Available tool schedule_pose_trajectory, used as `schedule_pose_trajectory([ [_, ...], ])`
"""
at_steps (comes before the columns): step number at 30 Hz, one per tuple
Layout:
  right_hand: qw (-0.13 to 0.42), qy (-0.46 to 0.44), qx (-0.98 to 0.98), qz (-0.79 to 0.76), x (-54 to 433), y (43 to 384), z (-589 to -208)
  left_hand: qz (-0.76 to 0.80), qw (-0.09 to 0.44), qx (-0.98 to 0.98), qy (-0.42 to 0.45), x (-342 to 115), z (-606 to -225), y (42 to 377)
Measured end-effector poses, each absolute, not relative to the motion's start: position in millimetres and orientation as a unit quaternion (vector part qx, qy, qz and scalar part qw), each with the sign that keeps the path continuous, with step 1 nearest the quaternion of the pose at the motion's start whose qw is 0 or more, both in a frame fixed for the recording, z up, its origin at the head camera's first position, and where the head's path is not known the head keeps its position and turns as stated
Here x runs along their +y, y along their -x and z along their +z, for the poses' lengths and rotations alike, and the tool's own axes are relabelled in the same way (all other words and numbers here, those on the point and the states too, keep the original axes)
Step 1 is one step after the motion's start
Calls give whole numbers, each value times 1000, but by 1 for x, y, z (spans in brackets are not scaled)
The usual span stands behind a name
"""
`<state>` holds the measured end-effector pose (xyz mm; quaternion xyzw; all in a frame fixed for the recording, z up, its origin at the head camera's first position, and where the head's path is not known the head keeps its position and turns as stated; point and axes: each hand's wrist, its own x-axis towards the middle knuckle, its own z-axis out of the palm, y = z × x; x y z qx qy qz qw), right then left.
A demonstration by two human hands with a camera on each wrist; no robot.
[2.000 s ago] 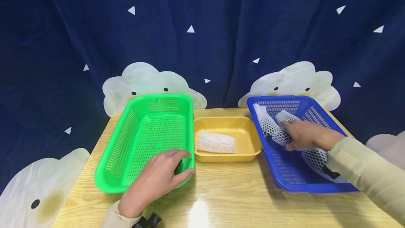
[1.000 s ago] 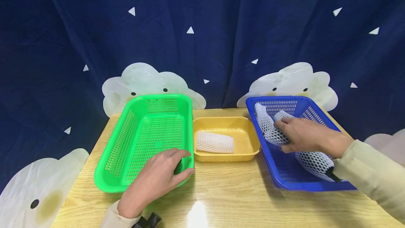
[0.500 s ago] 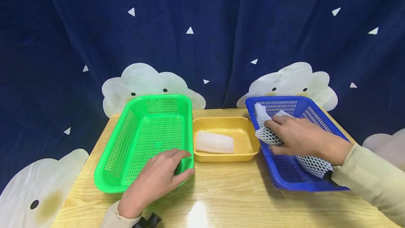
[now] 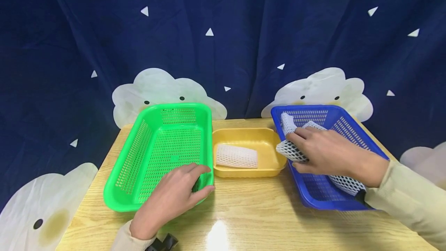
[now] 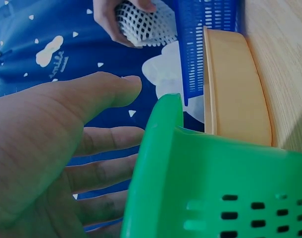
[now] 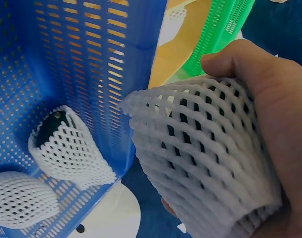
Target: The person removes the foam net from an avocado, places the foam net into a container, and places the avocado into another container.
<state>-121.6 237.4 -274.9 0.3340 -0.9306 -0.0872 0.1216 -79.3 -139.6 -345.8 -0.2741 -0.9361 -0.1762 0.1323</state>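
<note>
My right hand [image 4: 325,148] grips a white foam fruit net [image 4: 290,150] over the left side of the blue basket [image 4: 308,200]. In the right wrist view this foam net [image 6: 200,148] bulges around something dark, mostly hidden by the mesh. More netted items lie in the basket; one foam net [image 6: 74,151] shows a dark green, rounded thing at its mouth. My left hand [image 4: 172,195] is at the near right corner of the green basket [image 4: 113,195]. Its fingers look relaxed in the left wrist view, beside the green rim [image 5: 153,158], holding nothing.
Between the baskets stands a yellow tray [image 4: 249,173] with a flat, white foam net [image 4: 237,156] in it. All three containers stand on a wooden table [image 4: 258,216]. A dark blue curtain [image 4: 237,30] with clouds hangs behind.
My right hand has taken hold of a foam-netted item in the blue basket, raised it and shifted slightly left toward the yellow tray. My left hand has stayed put.
</note>
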Motion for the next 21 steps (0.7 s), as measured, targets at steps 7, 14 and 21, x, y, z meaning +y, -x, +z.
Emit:
schedule_pose_trajectory([
  [7,138,-347,-924,-86,231,119,-271,-176,119,-938,272,-138,-346,79],
  [14,155,-394,-904,-66,212,109,-275,-169,129,-938,275,-138,-346,80],
  [21,154,-427,-889,-60,197,101,-285,-163,130,-938,279,-137,-347,81],
])
